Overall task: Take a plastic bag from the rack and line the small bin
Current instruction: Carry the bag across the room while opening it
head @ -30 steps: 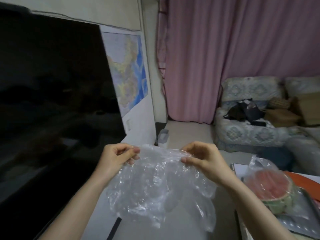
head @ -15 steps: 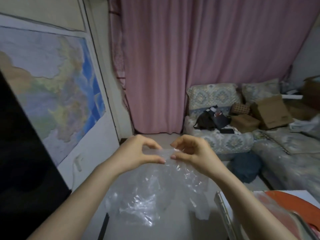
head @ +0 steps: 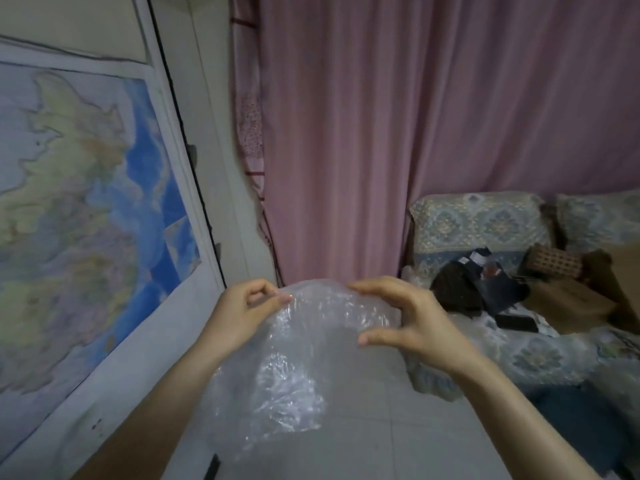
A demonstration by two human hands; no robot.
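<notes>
A clear, crinkled plastic bag point(head: 294, 368) hangs in front of me over the pale floor. My left hand point(head: 242, 313) pinches its top edge between thumb and forefinger on the left side. My right hand point(head: 405, 317) grips the top edge on the right, fingers curled over the film and thumb below it. The bag's top bulges between the two hands. Neither the small bin nor the rack is in view.
A wall map point(head: 83, 220) hangs at the left. Pink curtains point(head: 398, 133) fill the back. A patterned sofa point(head: 512, 341) at the right carries a black bag point(head: 478, 285) and cardboard boxes point(head: 571, 299). Pale tiled floor point(head: 381, 438) lies below my hands.
My view has swung further right and nearer the curtain; the dark screen and the table with watermelon have left the frame. My hands, close together a moment ago, have spread apart along the bag's top.
</notes>
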